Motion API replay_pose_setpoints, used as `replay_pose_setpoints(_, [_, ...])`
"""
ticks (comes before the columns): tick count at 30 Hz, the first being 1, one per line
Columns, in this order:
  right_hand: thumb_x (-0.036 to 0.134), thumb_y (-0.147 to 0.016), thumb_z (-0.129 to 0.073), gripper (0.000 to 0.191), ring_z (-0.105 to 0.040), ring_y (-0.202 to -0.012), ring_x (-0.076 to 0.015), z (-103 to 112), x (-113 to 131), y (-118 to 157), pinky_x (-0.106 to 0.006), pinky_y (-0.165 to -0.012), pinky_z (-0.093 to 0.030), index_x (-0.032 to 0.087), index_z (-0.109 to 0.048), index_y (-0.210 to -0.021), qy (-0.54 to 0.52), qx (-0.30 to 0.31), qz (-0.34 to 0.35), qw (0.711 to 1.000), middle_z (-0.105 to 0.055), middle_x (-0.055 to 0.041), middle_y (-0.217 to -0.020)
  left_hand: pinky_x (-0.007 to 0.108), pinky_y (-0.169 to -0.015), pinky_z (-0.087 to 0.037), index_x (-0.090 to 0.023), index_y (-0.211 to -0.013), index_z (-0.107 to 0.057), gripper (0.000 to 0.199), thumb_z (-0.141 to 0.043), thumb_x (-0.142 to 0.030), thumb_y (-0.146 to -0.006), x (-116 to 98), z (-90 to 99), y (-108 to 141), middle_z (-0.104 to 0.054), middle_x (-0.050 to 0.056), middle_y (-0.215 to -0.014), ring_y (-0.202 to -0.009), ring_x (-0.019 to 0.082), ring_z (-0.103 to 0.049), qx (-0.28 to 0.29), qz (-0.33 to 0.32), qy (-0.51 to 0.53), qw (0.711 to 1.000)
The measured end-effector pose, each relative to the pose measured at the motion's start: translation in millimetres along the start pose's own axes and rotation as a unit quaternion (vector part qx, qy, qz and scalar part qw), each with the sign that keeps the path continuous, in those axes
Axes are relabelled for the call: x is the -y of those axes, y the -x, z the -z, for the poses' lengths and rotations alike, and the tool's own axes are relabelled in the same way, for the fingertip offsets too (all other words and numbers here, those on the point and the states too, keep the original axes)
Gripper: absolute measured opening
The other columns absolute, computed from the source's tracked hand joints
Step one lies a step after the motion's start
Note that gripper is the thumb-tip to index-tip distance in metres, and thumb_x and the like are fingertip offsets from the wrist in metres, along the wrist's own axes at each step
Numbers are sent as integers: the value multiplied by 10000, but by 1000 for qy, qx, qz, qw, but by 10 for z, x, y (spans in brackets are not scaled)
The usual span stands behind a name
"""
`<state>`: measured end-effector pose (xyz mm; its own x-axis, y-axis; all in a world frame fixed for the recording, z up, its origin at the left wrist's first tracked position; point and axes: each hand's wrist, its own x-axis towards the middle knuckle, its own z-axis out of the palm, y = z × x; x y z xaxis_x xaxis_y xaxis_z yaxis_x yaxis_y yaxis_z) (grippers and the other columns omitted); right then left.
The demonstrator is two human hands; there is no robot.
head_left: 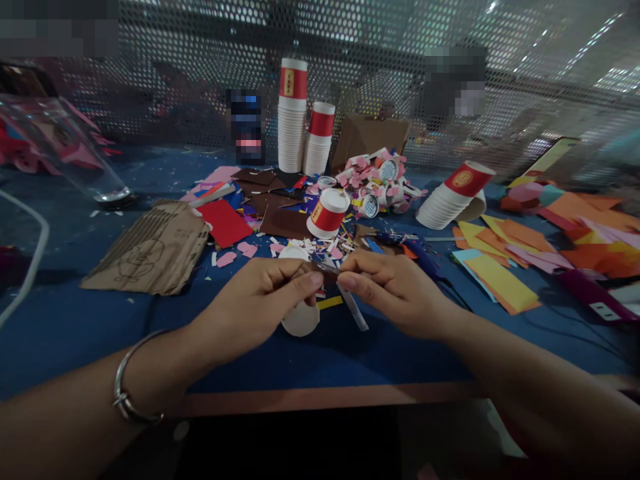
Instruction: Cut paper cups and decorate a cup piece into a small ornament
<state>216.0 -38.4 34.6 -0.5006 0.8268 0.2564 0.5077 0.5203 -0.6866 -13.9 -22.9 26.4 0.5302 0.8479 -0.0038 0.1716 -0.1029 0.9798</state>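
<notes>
My left hand and my right hand come close together over the front of the blue table. Between their pinched fingertips is a small dark brown piece, blurred and partly hidden by the fingers. A clear, narrow strip or stick slants down beside my right fingertips. Under my left fingers lies a round white paper disc, with a yellow strip at its right. Just beyond the hands a red and white paper cup stands among paper scraps.
Stacked paper cups rise at the back, with a leaning cup stack to the right. Cardboard and a glass are at left. A blue glue gun and coloured paper lie at right.
</notes>
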Motion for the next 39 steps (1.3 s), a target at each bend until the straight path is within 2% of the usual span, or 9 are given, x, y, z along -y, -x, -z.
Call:
replay_pose_setpoints(3, [583,-1081,-483,470,-490,-608,-111,2,-5,-13,-255,-569,-355,205,-582,-820,-13,-33,-22,999,-542,29,-683,255,-655,-443,-190,-794,-725,297,-630,-404,-977,53,16,-4,-629,-2,-747,-719,136,-552,-32,11,78,996])
replay_pose_setpoints(5, [622,-1066,-497,487,-465,-582,-107,6,-4,-11,-257,-543,-338,207,-583,-827,-21,-48,-38,998,-531,34,-674,250,-673,-452,-192,-830,-754,278,-678,-417,-976,75,28,-9,-661,1,-803,-743,130,-557,-42,17,103,994])
replay_pose_setpoints(8, [607,-1064,-510,467,-492,-607,-116,12,-6,2,-259,-555,-356,205,-599,-845,-12,-50,-33,998,-545,26,-689,237,-679,-457,-199,-888,-798,227,-744,-406,-965,78,49,-20,-727,9,-858,-760,118,-594,-29,14,134,990])
replay_pose_setpoints(12, [505,-1078,-523,377,-559,-693,-137,14,-19,18,-267,-638,-410,199,-631,-886,22,-30,-8,999,-623,-3,-762,215,-699,-480,-218,-1006,-810,146,-784,-352,-955,66,69,-34,-787,15,-930,-830,117,-665,-5,14,185,983])
replay_pose_setpoints(24, [488,-1102,-493,407,-541,-655,-118,-6,-14,16,-261,-624,-391,181,-674,-905,38,-19,22,999,-643,-4,-772,180,-617,-477,-183,-904,-815,154,-736,-286,-986,29,-1,-46,-776,10,-832,-740,91,-681,34,30,213,976])
replay_pose_setpoints(30, [431,-1103,-506,363,-505,-605,-99,-32,0,26,-244,-583,-365,188,-650,-874,36,-40,32,998,-613,21,-724,175,-617,-470,-194,-919,-830,131,-778,-310,-952,57,-45,-43,-783,16,-839,-746,94,-669,36,43,252,966])
replay_pose_setpoints(33, [414,-1101,-504,346,-511,-608,-101,-36,15,29,-242,-578,-364,196,-630,-864,26,-47,20,998,-600,29,-699,175,-606,-449,-193,-907,-839,143,-801,-329,-924,69,-58,-37,-776,20,-839,-731,93,-632,19,53,245,968])
replay_pose_setpoints(36, [457,-1094,-502,359,-529,-627,-114,-18,14,27,-253,-594,-380,199,-622,-876,22,-64,-7,998,-595,25,-704,174,-556,-386,-175,-849,-833,225,-773,-371,-943,54,-20,-28,-754,24,-801,-680,82,-559,-24,37,191,981])
replay_pose_setpoints(39, [494,-1081,-524,370,-499,-604,-114,18,-6,21,-262,-588,-368,202,-597,-866,37,-95,-30,994,-541,38,-678,186,-545,-384,-190,-1003,-841,186,-797,-353,-926,11,67,-5,-768,21,-837,-662,83,-552,-43,11,110,993])
